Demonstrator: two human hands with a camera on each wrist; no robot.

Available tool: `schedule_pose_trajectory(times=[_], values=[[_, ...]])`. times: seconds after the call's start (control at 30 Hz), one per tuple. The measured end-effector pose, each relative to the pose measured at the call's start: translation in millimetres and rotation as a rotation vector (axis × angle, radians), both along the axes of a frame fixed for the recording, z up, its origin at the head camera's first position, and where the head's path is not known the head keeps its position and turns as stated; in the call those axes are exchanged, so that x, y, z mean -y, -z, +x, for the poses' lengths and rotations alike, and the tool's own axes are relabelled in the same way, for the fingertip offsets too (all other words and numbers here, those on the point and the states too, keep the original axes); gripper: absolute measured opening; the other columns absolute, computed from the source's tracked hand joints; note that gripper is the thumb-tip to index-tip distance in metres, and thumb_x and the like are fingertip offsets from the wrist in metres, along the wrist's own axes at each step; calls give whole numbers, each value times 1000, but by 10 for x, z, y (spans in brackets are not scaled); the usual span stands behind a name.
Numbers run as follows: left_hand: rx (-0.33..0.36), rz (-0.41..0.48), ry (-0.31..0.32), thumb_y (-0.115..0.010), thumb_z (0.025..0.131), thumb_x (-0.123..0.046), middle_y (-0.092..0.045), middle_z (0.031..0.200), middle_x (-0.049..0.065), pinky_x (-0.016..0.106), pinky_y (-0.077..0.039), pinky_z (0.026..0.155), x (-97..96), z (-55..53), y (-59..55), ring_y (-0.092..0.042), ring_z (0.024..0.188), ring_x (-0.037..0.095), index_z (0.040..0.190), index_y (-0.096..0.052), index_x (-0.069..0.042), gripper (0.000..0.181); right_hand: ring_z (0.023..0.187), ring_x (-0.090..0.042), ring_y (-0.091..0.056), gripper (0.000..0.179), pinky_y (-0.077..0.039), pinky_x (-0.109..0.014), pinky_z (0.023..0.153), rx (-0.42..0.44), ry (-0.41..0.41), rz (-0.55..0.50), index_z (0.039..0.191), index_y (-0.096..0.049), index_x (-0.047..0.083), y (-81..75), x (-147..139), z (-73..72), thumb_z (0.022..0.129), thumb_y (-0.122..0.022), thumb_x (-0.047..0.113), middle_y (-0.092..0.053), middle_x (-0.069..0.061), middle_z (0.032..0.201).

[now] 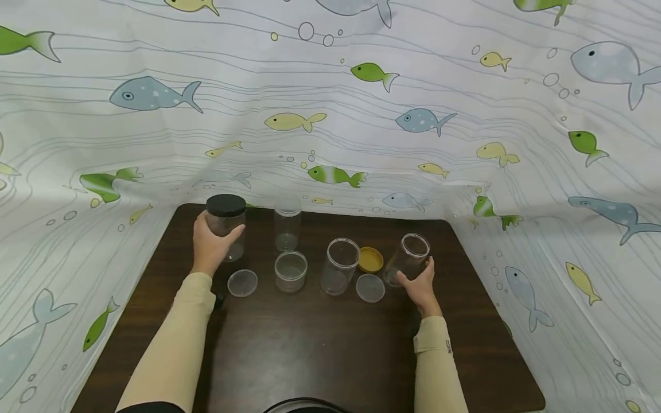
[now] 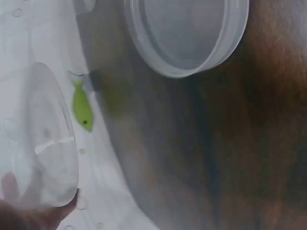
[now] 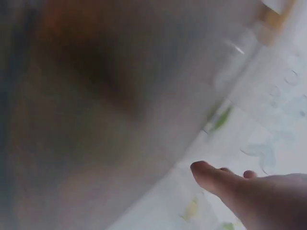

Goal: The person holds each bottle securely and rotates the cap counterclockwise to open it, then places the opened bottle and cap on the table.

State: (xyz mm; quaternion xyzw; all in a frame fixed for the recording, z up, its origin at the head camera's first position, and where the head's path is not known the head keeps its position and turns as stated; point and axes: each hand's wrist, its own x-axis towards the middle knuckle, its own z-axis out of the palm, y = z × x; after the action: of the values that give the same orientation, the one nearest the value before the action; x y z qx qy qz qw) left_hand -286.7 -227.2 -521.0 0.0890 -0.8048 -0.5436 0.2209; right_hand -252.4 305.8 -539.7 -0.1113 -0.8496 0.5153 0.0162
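Note:
In the head view my left hand (image 1: 210, 245) grips a clear jar (image 1: 236, 245) with a black lid, at the table's back left. The left wrist view shows that jar's clear bottom (image 2: 53, 143) beside the hand's fingers. At the right, my right hand (image 1: 422, 287) holds a lidless clear jar (image 1: 405, 259), thumb at its front and fingers along its right side. The right wrist view is blurred; the right hand's thumb (image 3: 211, 177) shows there.
Between the hands stand a tall clear jar (image 1: 286, 226), a short clear tub (image 1: 290, 272) and a lidless clear jar (image 1: 338, 272). Two clear lids (image 1: 242, 283) (image 1: 370, 288) and a gold lid (image 1: 370, 260) lie among them. A fish-patterned sheet (image 1: 330, 86) surrounds the dark table (image 1: 315, 344).

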Motion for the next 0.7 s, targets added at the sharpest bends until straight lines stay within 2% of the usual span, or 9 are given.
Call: schedule_pose_trajectory(times=[0.07, 0.13, 0.23, 0.33, 0.4, 0.47, 0.57, 0.63, 0.7], values=[[-23, -38, 6, -80, 86, -42, -43, 140, 21, 54, -42, 101, 0, 49, -58, -51, 123, 35, 154, -31, -7, 90, 151, -48, 2, 116, -7, -65, 117, -46, 46, 55, 158, 22, 10, -79, 14, 69, 95, -72, 38, 7, -25, 164], [-42, -60, 11, -80, 86, -43, -47, 136, 21, 53, -45, 96, -9, 109, -109, -54, 117, 35, 153, -32, -7, 90, 151, -47, 3, 120, -1, -69, 115, -135, 116, 115, 159, 16, 9, -158, 52, 148, 90, -71, 54, 4, -25, 164], [-42, -100, 32, -80, 86, -45, -51, 134, 21, 55, -45, 95, -54, 220, -197, -55, 116, 36, 154, -31, -8, 92, 152, -45, -1, 122, 10, -70, 113, -364, 256, 214, 160, -1, 7, -266, 166, 264, 80, -64, 75, -5, -25, 163], [-28, -131, 65, -80, 85, -47, -54, 132, 22, 60, -45, 94, -144, 363, -290, -56, 114, 39, 154, -29, -8, 95, 150, -42, -11, 104, 12, -66, 114, -672, 361, 300, 154, -24, 3, -383, 391, 339, 86, -64, 71, -20, -25, 158], [-23, -146, 90, -82, 84, -46, -55, 133, 23, 62, -45, 93, -228, 474, -354, -56, 114, 40, 154, -29, -8, 96, 146, -42, -20, 80, 9, -65, 116, -854, 360, 354, 145, -38, 0, -463, 625, 377, 93, -67, 53, -29, -25, 152], [-22, -163, 114, -84, 82, -46, -55, 133, 23, 63, -45, 93, -325, 591, -405, -57, 115, 41, 154, -29, -8, 98, 141, -44, -29, 60, -2, -64, 118, -997, 275, 379, 135, -48, -3, -545, 926, 423, 93, -70, 34, -37, -26, 147], [-19, -197, 158, -88, 77, -47, -54, 138, 24, 64, -46, 93, -493, 752, -465, -56, 120, 43, 155, -29, -7, 105, 136, -46, -36, 47, -22, -59, 115, -1082, 8, 374, 127, -54, -4, -587, 1425, 536, 93, -67, 26, -42, -28, 143], [-11, -222, 195, -91, 72, -47, -52, 141, 25, 64, -46, 93, -599, 836, -486, -54, 122, 44, 156, -28, -6, 113, 135, -45, -38, 49, -31, -55, 112, -1069, -192, 327, 130, -53, -4, -577, 1725, 609, 99, -63, 32, -42, -27, 145], [-5, -234, 240, -95, 66, -45, -51, 141, 26, 63, -47, 91, -702, 899, -500, -55, 121, 44, 156, -26, -3, 121, 140, -42, -36, 58, -33, -53, 112, -994, -369, 237, 138, -47, -2, -567, 1965, 660, 103, -56, 43, -38, -26, 150]])
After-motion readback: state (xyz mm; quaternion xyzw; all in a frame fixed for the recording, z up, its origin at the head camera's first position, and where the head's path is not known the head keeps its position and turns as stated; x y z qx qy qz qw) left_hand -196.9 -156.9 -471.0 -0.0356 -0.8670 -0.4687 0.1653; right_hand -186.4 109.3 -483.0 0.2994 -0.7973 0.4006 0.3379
